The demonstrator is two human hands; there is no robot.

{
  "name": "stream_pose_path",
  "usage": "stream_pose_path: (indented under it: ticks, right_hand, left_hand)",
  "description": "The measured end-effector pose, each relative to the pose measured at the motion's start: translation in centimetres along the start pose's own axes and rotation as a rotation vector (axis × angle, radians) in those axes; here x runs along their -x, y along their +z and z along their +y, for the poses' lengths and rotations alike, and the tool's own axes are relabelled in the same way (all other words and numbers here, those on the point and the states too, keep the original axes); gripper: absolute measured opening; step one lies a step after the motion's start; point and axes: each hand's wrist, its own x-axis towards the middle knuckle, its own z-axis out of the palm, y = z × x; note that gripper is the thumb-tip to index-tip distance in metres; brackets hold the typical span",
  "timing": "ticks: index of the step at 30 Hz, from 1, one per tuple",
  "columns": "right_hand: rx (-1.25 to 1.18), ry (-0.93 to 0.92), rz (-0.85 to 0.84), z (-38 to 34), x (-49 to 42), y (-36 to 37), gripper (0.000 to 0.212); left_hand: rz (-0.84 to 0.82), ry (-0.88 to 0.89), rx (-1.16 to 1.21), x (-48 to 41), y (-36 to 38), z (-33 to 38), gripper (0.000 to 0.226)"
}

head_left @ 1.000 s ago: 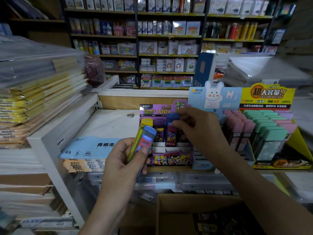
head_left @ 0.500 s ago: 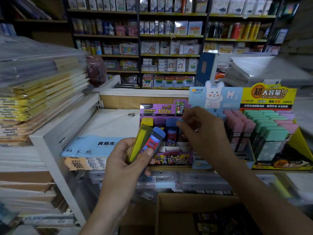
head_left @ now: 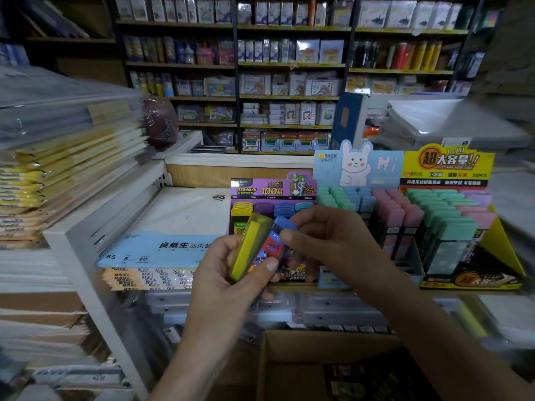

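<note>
At the centre of the frame the left hand [head_left: 231, 273] gripped two slim cases side by side, a yellow case [head_left: 249, 247] and a blue case [head_left: 273, 244], both tilted, thumb pressed on the blue one's lower end. The right hand [head_left: 333, 241], fingers curled, pinched the blue case's cap. Both cases sat just in front of the purple display box [head_left: 269, 191], with the pastel display [head_left: 405, 215] to the right.

Left hand [head_left: 231, 273] palm-up, fingers and thumb curled in a grip; right hand [head_left: 333, 244] just beside, fingertips pinched.
</note>
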Motion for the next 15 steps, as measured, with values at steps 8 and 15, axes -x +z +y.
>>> stream_pose_path:
  ticks: [8, 15]
  right_hand:
    - [-0.079, -0.126, 0.134, -0.7, -0.6, -1.9, 0.018]
    - [0.112, -0.298, 0.264, -1.4, -2.2, -3.1, 0.009]
  left_hand:
    - [0.078, -0.070, 0.073, 0.3, -0.3, 0.4, 0.015]
    - [0.078, -0.017, 0.039, 0.7, -0.9, 0.9, 0.010]
